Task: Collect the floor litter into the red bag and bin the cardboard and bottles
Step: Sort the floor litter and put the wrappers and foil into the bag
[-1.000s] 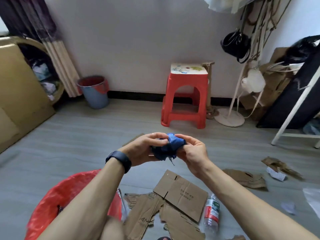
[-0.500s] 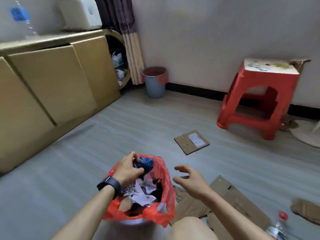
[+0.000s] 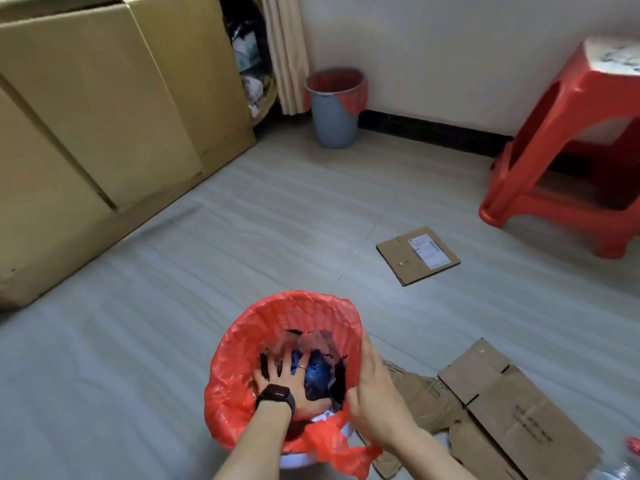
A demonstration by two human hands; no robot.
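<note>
**A:** Start on the left. What is the left hand (image 3: 287, 379) doing?

**B:** It's down inside the red bag (image 3: 235, 344), which stands on the floor (image 3: 156, 341) right in front of the person. Its fingers (image 3: 283, 356) are spread straight and press flat on a blue wad (image 3: 317, 374). Nothing is gripped.

**A:** And the right hand (image 3: 375, 396)?

**B:** It's at the bag's right rim with its fingers (image 3: 367, 351) straight and together, holding nothing. I can't tell whether it touches the plastic.

**A:** So what does the next move depend on?

**B:** On the flattened cardboard (image 3: 502, 407), I'd say. It lies on the floor just right of the bag, its near edge just beside the right wrist. Its long axis seems to slant away to the right. The right hand is clearly nearer, while the left would have to cross the bag.

**A:** Anything else?

**B:** A small cardboard piece (image 3: 417, 259) lies farther out and well apart from both hands. A bottle (image 3: 627, 459) sits at the bottom right edge, mostly cut off. The bin (image 3: 334, 109) stands by the far wall, so I'd expect a carry across the floor.
</note>
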